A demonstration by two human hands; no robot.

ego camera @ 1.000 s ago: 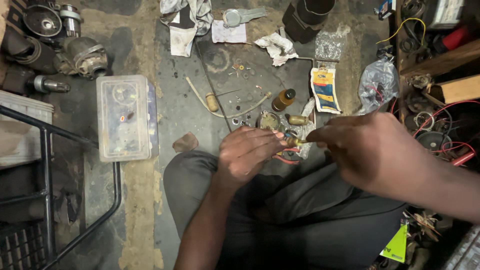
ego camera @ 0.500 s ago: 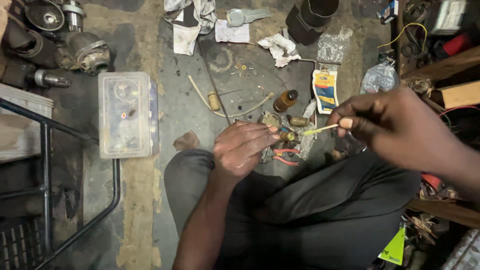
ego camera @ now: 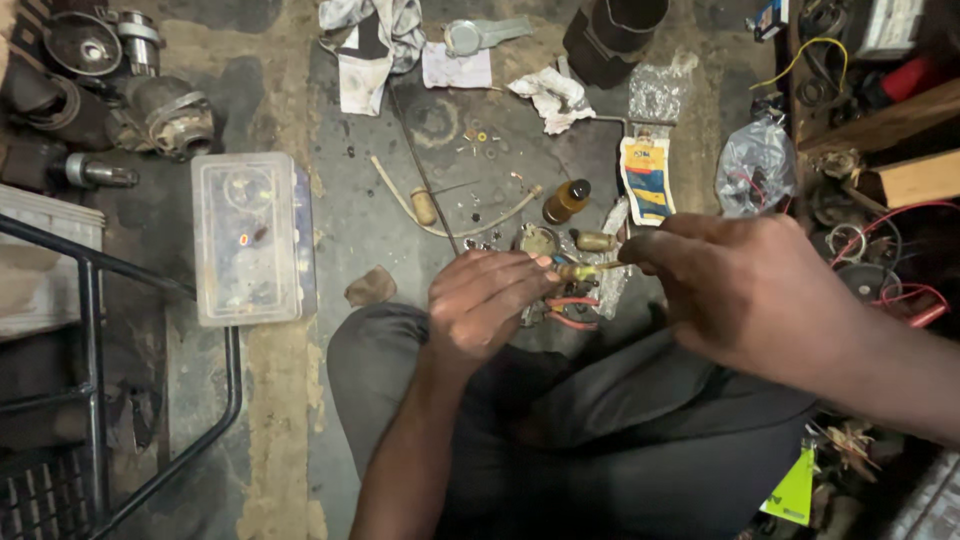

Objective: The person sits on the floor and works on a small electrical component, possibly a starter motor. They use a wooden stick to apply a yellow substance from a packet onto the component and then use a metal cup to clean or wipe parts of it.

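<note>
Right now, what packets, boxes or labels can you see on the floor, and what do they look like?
Flat yellow, white and blue sachet: on the floor beyond the hands, rectangular.
Clear plastic lidded box: left, rectangular, small parts inside.
Crumpled clear plastic bag: right of the sachet, wires inside.
Small brown bottle with black cap: left of the sachet, lying tilted.
Bright green label: bottom right, pointed shape.
No screens seen.

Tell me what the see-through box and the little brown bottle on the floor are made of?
The box looks like clear plastic: you can see small parts through its cloudy, scuffed walls. The little bottle looks like brown glass or plastic with a black cap; its shiny, see-through amber side fits either, so I cannot tell which.
</note>
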